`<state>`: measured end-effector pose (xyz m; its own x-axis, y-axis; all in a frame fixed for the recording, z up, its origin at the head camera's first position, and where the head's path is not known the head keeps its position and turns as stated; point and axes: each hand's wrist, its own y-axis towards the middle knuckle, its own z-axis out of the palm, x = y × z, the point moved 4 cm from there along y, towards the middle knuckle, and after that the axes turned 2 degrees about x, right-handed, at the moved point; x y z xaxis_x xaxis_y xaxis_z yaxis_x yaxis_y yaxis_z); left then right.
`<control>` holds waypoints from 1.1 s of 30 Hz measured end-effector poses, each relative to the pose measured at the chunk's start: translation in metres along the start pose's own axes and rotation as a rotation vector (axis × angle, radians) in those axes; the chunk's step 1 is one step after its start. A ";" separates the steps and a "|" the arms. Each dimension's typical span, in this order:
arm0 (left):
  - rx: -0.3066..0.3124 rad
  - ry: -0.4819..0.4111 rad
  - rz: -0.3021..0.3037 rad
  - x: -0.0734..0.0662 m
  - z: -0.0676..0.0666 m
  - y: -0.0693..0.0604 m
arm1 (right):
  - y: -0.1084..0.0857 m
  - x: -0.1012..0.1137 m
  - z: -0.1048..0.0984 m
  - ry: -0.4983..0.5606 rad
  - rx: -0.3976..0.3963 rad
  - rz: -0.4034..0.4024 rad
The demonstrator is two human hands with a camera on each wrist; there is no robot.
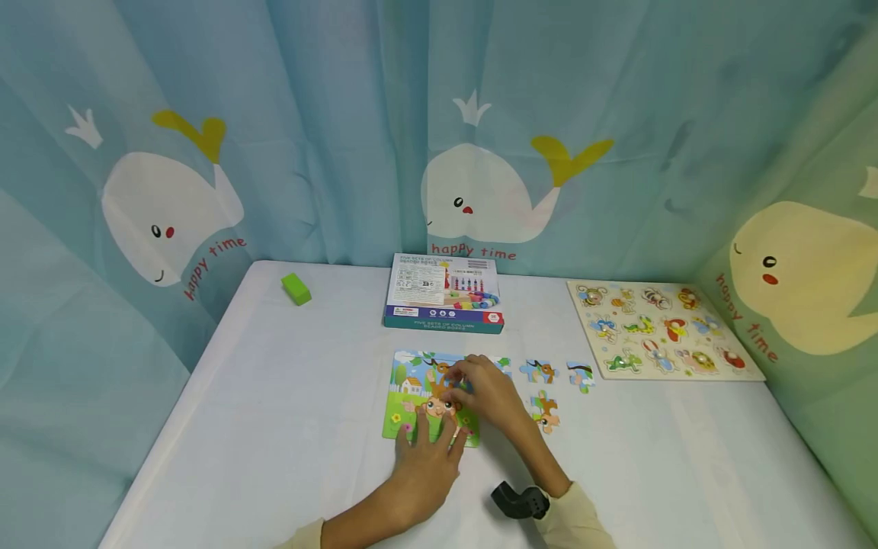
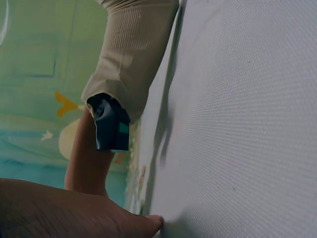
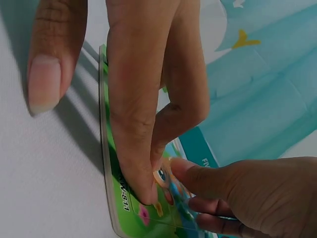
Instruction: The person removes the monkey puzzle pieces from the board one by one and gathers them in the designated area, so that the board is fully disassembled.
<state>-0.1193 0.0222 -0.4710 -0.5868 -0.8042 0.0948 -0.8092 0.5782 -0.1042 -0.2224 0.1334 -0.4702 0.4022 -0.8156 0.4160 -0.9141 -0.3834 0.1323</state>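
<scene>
Along the near edge of the thin, rectangular jigsaw board (image 1: pixel 394 404), printed with a brown monkey on green grass, a person's bare left hand (image 1: pixel 421 469) rests with its fingers spread and extended, gripping nothing. The board lies flat on the white cloth-covered table (image 1: pixel 309 396). Over the board's middle, the bare right hand (image 1: pixel 485 393) bends in, thumb and fingers curled close above the monkey's face; whether a piece is pinched between them I cannot tell, as the fingers hide it.

The step in hand looks like seating or straightening a piece by the monkey's head. To do it well, the left fingers should bear down lightly, enough to stop the board sliding, without covering the seam. The right thumb and fingers would do best to work a piece by its edges, match brown to brown, keep it level and press its middle; forcing a tilted tab could lift its neighbours.

Right of the board lie three loose flat pieces: a brown-and-blue piece (image 1: pixel 540 371) just beside its far corner, a pale blue piece with a dark branch (image 1: pixel 581 375) farther out, and an orange-and-pink piece (image 1: pixel 545 412) nearer the person. Turning each to match the printed scene before placing it should spare fiddling.
</scene>
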 end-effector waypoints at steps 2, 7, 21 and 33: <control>0.002 -0.010 -0.003 0.000 0.001 0.000 | 0.000 0.000 0.001 -0.026 -0.005 0.001; 0.022 -0.032 -0.011 0.000 0.001 0.000 | 0.000 -0.003 0.002 -0.066 0.005 0.009; 0.019 -0.038 -0.017 0.000 0.001 -0.001 | 0.002 -0.002 0.001 -0.089 0.063 -0.011; 0.003 -0.022 -0.015 -0.001 0.001 -0.001 | 0.002 -0.001 0.003 -0.062 0.088 -0.018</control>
<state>-0.1180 0.0219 -0.4723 -0.5736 -0.8157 0.0751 -0.8180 0.5654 -0.1059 -0.2244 0.1320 -0.4729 0.4234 -0.8326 0.3570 -0.8998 -0.4324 0.0587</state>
